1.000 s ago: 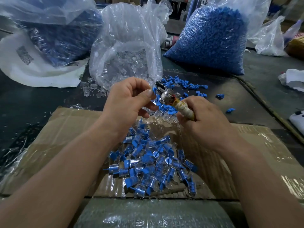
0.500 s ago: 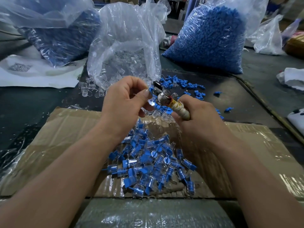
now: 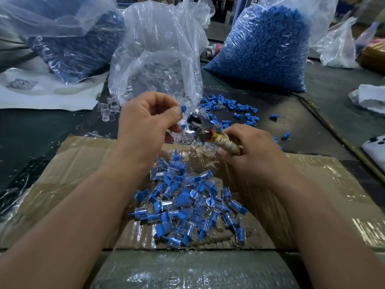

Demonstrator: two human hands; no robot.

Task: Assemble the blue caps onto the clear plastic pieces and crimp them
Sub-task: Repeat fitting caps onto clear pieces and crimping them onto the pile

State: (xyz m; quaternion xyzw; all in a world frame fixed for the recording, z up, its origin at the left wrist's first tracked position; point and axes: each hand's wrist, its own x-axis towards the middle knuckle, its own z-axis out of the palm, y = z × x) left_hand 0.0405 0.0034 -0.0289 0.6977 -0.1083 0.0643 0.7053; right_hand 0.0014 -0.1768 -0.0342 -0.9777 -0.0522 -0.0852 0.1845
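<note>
My left hand (image 3: 145, 124) pinches a clear piece with a blue cap (image 3: 183, 108) between thumb and fingers, just left of the metal head of a crimping tool (image 3: 200, 127). My right hand (image 3: 252, 151) grips that tool by its cloth-wrapped handle (image 3: 226, 143). Below both hands a heap of assembled blue-and-clear pieces (image 3: 187, 205) lies on the taped cardboard (image 3: 68, 170). Loose blue caps (image 3: 233, 109) and loose clear pieces (image 3: 108, 110) lie scattered on the dark table beyond.
An open bag of clear pieces (image 3: 158, 67) stands behind my hands. A full bag of blue caps (image 3: 264, 49) is at the back right, another blue-filled bag (image 3: 68, 49) at the back left. White sheet (image 3: 41, 92) at left, white objects (image 3: 373, 99) at right.
My left hand has drawn the capped piece a little away from the tool's head, which is blurred from motion. My right hand keeps its hold on the handle.
</note>
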